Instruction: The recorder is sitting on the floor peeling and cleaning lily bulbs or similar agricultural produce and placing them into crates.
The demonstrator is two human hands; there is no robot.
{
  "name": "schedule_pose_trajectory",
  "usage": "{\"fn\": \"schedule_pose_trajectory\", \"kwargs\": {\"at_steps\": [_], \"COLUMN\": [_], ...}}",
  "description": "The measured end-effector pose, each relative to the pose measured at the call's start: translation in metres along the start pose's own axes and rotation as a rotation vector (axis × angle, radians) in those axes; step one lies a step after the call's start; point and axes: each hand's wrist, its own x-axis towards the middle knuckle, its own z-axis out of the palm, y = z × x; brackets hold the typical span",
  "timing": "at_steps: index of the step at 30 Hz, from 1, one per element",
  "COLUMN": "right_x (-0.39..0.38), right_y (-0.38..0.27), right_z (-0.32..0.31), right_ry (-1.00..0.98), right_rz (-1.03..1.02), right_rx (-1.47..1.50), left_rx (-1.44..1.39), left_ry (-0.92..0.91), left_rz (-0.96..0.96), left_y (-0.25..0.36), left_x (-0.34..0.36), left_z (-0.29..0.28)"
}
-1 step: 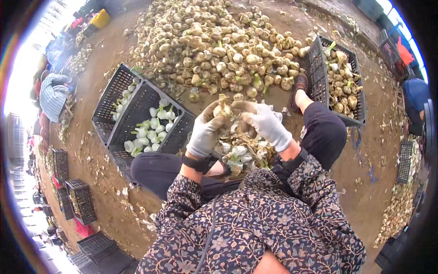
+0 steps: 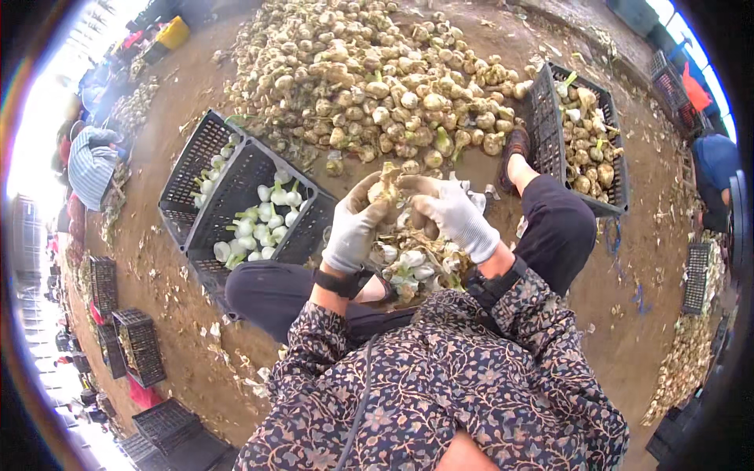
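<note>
In front of me, my left hand (image 2: 353,226), in a dirty white work glove, is closed round a garlic bulb (image 2: 383,191) with brown, papery skin and a short stem pointing up. My right hand (image 2: 457,213), gloved the same way, has its fingers curled, and the fingertips pinch at the bulb's right side. Exactly what lies under those fingertips is hidden. Below both hands, a heap of loose garlic skins (image 2: 440,253) lies between my legs, with several white peeled bulbs (image 2: 411,267) at its near side.
A large pile of unpeeled garlic (image 2: 338,71) spreads ahead. Clean white bulbs (image 2: 263,224) lie in a black plastic crate (image 2: 314,210) at left. Another crate (image 2: 542,125) at right holds brown bulbs. Other people (image 2: 94,165) sit far left and far right (image 2: 715,169).
My right fingertips have shifted slightly left, against the bulb. The left hand keeps its hold, almost unmoved.
</note>
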Motion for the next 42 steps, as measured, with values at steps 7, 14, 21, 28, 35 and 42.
{"fn": "schedule_pose_trajectory", "kwargs": {"at_steps": [7, 14, 21, 28, 35, 42], "right_x": [-0.005, 0.005, -0.002, -0.005, -0.009, -0.003], "right_y": [0.002, 0.001, 0.015, 0.005, 0.009, 0.026], "right_z": [0.026, -0.030, 0.009, 0.025, 0.020, 0.030], "right_ry": [0.018, -0.128, -0.040, -0.003, 0.022, 0.253], "right_rz": [-0.073, -0.324, -0.301, -0.108, -0.137, -0.300], "right_rx": [-0.048, -1.071, -0.152, -0.092, -0.128, -0.119], "left_rx": [0.560, 0.291, 0.922, 1.066, 1.164, 0.502], "left_ry": [0.086, 0.245, 0.271, 0.248, 0.231, 0.178], "left_rz": [0.364, 0.280, 0.469, 0.619, 0.684, 0.250], "left_y": [-0.005, -0.001, 0.008, 0.009, 0.007, 0.001], "left_x": [-0.025, -0.034, -0.035, -0.042, -0.044, -0.038], "left_z": [0.009, 0.003, 0.018, 0.023, 0.027, 0.021]}}
